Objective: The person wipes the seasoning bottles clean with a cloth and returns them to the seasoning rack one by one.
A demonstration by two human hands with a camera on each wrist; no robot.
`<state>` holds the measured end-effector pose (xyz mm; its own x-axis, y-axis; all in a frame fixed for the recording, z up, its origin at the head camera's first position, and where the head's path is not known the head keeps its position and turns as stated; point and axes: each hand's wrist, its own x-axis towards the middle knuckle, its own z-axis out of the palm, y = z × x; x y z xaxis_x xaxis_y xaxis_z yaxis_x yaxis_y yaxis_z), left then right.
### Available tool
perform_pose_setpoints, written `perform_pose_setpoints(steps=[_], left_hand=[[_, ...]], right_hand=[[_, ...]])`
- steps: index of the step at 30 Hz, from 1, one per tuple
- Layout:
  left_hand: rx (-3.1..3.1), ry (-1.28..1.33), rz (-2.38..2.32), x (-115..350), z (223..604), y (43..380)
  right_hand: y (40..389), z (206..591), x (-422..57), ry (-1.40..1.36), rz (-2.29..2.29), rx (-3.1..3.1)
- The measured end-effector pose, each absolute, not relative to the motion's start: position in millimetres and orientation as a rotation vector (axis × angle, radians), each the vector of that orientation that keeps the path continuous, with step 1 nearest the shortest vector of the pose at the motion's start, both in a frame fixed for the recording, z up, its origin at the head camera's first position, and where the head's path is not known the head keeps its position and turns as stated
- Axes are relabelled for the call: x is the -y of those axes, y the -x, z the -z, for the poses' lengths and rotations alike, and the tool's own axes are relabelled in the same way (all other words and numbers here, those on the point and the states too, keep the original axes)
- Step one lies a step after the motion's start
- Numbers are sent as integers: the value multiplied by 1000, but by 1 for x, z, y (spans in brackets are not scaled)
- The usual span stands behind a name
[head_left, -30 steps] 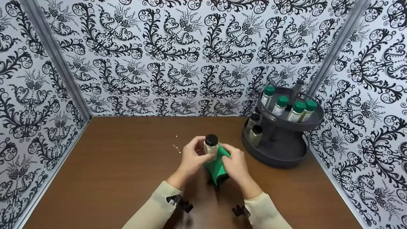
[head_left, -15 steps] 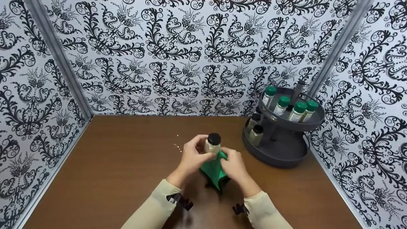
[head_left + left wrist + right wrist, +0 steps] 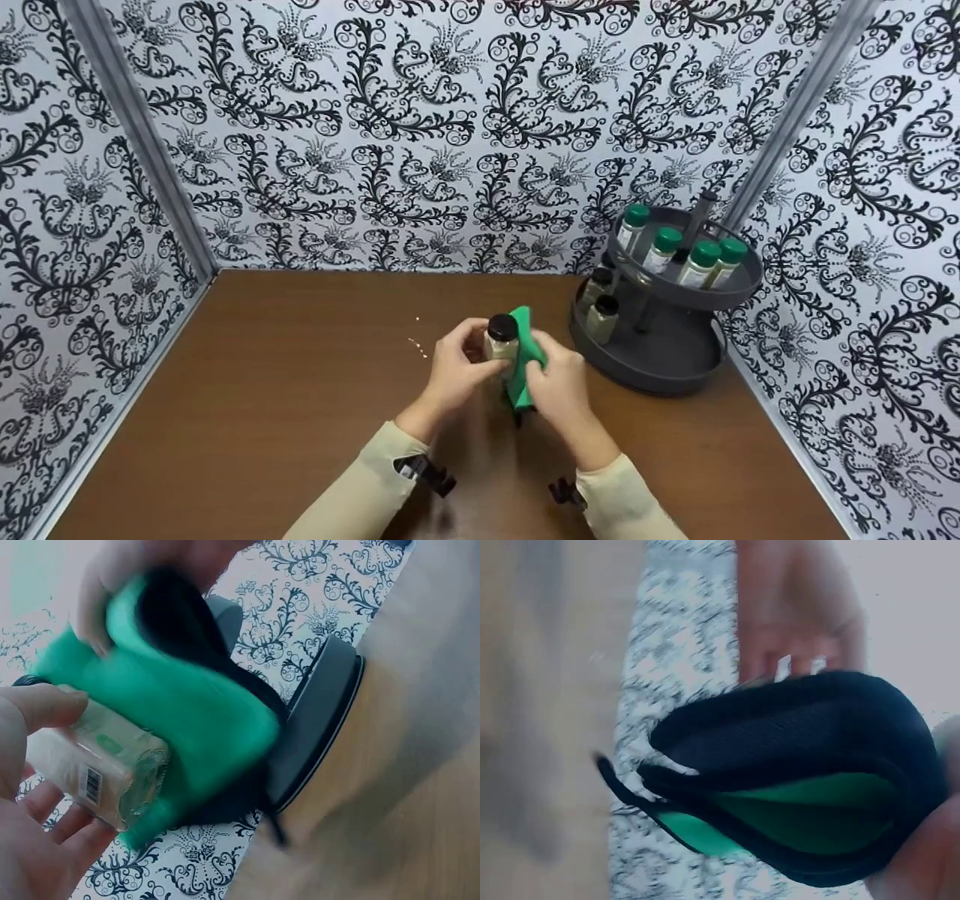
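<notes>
My left hand (image 3: 456,361) grips a small clear jar (image 3: 499,348) with a black cap, held upright above the table. Fingers and thumb lie around its sides. In the left wrist view the jar (image 3: 105,757) shows a barcode label and pale contents. Pinched in my right hand (image 3: 559,381) is a green cloth (image 3: 523,386) with black edging, against the jar's right side. The right wrist view shows this cloth (image 3: 780,727) folded over, with a dark face and a green face; a small black loop or tag sticks out. Motion blurs the cloth in both wrist views.
A dark two-tier round rack (image 3: 675,375) stands at the right. Its upper tier holds several green-capped jars (image 3: 663,251); black-capped jars (image 3: 602,319) stand on the lower tier. White crumbs (image 3: 418,347) lie on the brown table (image 3: 300,390), left of my hands. Patterned walls enclose the table.
The cloth has shifted and turned: half a second ago it hung below the jar, and now its top rises beside the cap. My right hand has turned with it; the left stays nearly still.
</notes>
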<state>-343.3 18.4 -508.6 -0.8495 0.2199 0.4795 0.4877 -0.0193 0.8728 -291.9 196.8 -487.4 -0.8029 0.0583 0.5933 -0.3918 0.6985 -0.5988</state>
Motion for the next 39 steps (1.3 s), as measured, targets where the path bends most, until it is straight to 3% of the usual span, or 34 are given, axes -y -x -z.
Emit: perform_pose_setpoints(steps=[5,14,22,27,32,39], left_hand=[[2037,742,2016,-14,512,342],[2047,762,1996,-17,515,344],[2041,695,2023,-17,514,344],[2054,717,2016,-20,519,345],[2056,760,2015,-24,520,347],[2047,701,2018,-25,519,347]], right_hand=[[302,498,-198,-290,-1016,2599],[290,480,-197,-264,-1162,2206],[302,495,-205,-326,-994,2690],[296,484,-205,-216,-1180,2402],[293,478,-206,-288,-1119,2199],[305,493,-213,-344,-962,2626]])
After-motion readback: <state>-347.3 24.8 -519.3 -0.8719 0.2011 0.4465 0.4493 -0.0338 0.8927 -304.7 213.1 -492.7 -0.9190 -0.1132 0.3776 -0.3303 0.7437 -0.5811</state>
